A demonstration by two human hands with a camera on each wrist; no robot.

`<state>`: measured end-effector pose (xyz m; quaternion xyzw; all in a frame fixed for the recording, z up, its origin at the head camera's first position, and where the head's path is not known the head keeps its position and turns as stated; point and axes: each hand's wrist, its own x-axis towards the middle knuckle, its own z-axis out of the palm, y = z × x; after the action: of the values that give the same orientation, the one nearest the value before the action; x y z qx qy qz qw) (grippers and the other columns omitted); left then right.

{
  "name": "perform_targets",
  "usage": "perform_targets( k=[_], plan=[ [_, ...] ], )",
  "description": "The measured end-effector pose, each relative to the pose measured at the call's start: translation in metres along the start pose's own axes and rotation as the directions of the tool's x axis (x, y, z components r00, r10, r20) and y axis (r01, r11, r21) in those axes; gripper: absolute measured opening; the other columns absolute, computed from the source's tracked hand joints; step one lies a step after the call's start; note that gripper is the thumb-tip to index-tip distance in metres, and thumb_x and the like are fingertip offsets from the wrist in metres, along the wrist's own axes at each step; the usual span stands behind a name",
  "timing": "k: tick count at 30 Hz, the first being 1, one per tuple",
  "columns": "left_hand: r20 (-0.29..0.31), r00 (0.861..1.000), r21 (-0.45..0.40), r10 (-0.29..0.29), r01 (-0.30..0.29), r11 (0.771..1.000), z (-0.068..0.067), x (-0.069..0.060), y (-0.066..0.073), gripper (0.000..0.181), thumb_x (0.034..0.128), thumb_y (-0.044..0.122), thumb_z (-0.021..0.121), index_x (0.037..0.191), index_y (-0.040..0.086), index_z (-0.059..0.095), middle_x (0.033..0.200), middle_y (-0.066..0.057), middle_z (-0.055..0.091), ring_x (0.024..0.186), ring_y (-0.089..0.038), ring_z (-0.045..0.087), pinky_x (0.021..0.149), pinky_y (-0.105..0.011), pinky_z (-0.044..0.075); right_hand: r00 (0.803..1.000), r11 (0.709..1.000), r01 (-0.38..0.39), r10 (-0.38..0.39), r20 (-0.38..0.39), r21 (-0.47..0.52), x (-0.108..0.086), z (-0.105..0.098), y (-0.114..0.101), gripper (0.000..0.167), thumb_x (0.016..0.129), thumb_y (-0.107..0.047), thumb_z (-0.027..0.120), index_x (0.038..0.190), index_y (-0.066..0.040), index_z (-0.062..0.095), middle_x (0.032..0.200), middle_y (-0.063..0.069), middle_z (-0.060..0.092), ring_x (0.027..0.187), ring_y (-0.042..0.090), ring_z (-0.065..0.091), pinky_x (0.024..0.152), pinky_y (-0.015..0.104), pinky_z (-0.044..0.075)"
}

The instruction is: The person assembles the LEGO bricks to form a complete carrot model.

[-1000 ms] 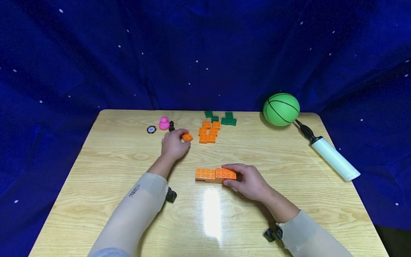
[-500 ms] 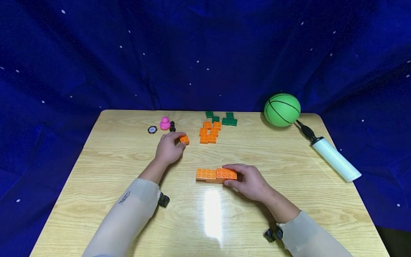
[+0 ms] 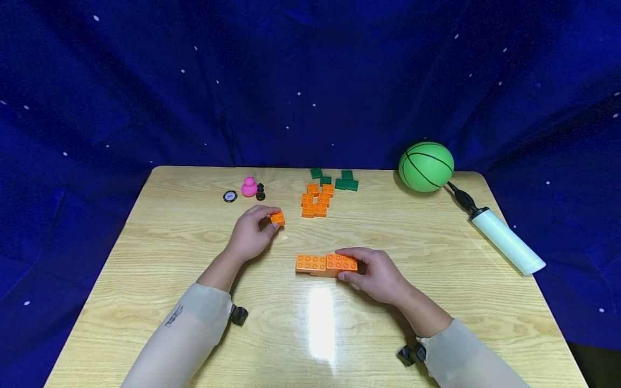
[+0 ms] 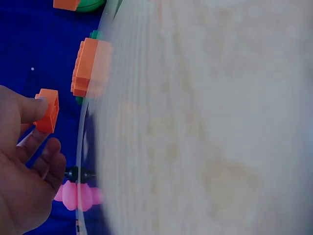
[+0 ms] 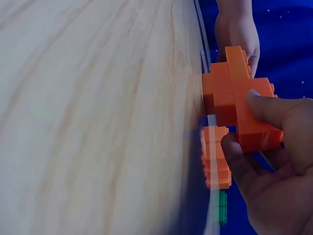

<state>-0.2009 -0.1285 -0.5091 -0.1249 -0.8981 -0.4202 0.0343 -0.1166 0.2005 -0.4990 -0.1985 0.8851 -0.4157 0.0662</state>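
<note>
My left hand (image 3: 250,233) pinches a small orange building brick (image 3: 278,218) between thumb and fingertips. In the left wrist view that brick (image 4: 47,110) is clear of the tabletop, its hollow underside partly showing. My right hand (image 3: 380,275) grips the right end of an orange brick assembly (image 3: 311,263) near the middle of the table. The right wrist view shows this assembly (image 5: 234,100) as joined bricks in stepped layers, thumb on one side and fingers at the other. Part of its right end is hidden by the fingers.
Loose orange bricks (image 3: 308,210) and green bricks (image 3: 346,184) lie behind the assembly. A pink duck (image 3: 249,187), a black figure (image 3: 260,192) and a poker chip (image 3: 230,196) sit at the back left. A green ball (image 3: 426,166) and a hand pump (image 3: 504,240) occupy the right.
My left hand has drawn back toward me with the small orange brick, away from the black figure. The right hand and the assembly have stayed in place.
</note>
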Motion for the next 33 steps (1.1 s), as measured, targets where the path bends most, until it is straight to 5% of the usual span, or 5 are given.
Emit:
perform_targets(
  k=[18,33],
  plan=[
    [0.024,0.999,-0.075,0.048,-0.046,0.996,-0.002,-0.025,0.012,0.034,0.0942,0.006,0.074,0.128,0.008,0.072,0.125,-0.003,0.065,0.093,-0.015,0.065,0.084,-0.033,0.057,1.0,1.0,0.0,0.0,0.0,-0.011,0.001,0.001,-0.001,0.047,0.089,-0.021,0.085,0.134,-0.021,0.071,0.131,0.0,0.07,0.118,0.017,0.065,0.098,0.044,0.053],
    [0.07,0.997,-0.286,0.021,-0.001,0.958,-0.001,-0.046,0.013,0.034,0.0868,-0.005,0.076,0.119,0.006,0.075,0.122,-0.006,0.066,0.095,-0.018,0.068,0.084,-0.025,0.059,1.0,1.0,0.009,-0.01,-0.004,-0.028,0.001,0.0,-0.001,0.047,0.088,-0.021,0.086,0.133,-0.021,0.071,0.13,0.0,0.071,0.111,0.014,0.065,0.092,0.041,0.054]
  ],
)
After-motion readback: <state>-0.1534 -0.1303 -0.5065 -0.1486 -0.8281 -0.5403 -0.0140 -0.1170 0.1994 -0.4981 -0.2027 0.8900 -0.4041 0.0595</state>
